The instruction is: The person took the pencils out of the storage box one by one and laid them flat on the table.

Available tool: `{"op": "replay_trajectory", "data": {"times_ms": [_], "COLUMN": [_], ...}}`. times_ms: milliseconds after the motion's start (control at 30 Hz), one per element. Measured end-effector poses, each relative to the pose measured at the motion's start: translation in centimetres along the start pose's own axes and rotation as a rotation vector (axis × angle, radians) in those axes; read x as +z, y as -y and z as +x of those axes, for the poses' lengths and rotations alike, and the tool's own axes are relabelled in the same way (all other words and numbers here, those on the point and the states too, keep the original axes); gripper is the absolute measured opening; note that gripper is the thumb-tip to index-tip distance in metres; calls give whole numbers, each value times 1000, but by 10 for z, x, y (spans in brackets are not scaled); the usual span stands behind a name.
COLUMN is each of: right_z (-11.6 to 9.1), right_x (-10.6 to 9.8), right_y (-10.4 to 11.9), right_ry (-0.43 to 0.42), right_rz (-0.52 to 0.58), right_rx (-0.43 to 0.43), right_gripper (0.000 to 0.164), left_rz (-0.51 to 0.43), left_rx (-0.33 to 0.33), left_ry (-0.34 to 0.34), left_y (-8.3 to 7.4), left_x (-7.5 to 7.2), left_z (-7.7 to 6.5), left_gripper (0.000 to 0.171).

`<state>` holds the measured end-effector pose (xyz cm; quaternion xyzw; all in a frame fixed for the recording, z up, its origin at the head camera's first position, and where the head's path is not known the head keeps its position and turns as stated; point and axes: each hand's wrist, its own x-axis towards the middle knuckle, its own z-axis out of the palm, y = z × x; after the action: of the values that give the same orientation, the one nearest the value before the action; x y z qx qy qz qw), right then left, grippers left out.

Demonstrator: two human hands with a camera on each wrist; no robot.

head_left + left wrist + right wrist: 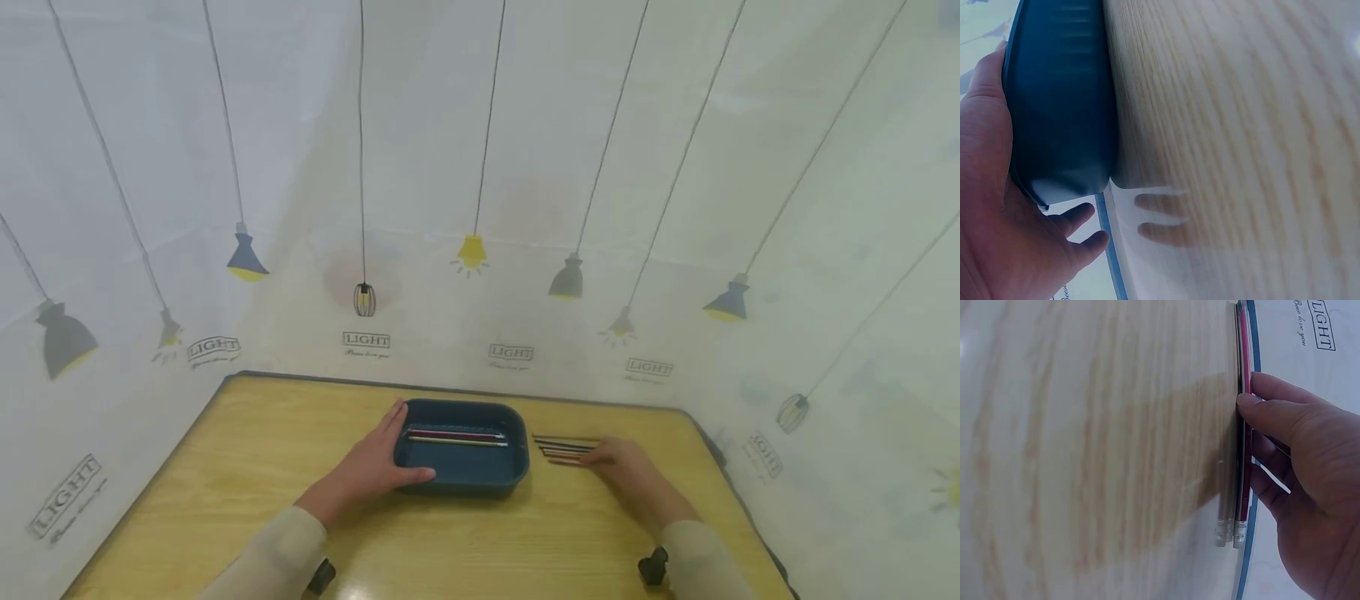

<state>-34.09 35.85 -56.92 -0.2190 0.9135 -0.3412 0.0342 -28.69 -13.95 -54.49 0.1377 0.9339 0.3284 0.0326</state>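
Note:
A dark blue rectangular tray (461, 483) stands on the table, with a few pencils (457, 438) lying lengthwise inside. My left hand (375, 462) holds its left end, thumb over the near rim and fingers at the far left corner. In the left wrist view, two fingers of that hand show beyond the tray's end (1063, 125). Right of the tray, several more pencils (555, 447) lie side by side on the tabletop. My right hand (626, 471) pinches a red pencil (1246, 450) at this group's near side, between thumb and fingertips. White-tipped pencil ends show below that hand's fingers.
The light wood-grain table (465, 542) has a dark edge along its back and sides. Behind it hangs a pale cloth (427, 167) printed with lamps and the word LIGHT. Dark objects (654, 567) sit near both wrists.

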Motion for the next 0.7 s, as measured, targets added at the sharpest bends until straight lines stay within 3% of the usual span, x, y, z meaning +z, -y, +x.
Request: {"op": "replay_trajectory", "data": {"times_ms": [267, 700], "right_z": [3, 4], "right_x": [-1, 1], "right_y": [1, 4], "right_ry": [-25, -56], "right_rz": [-89, -141], "right_rx": [-26, -73], "right_gripper": [17, 18], "left_rz": [4, 0], "left_rx": [-21, -21], "left_ry": [2, 8], "left_y": [2, -4], "left_x": [1, -3], "left_z": [2, -2], "left_gripper": [134, 134]}}
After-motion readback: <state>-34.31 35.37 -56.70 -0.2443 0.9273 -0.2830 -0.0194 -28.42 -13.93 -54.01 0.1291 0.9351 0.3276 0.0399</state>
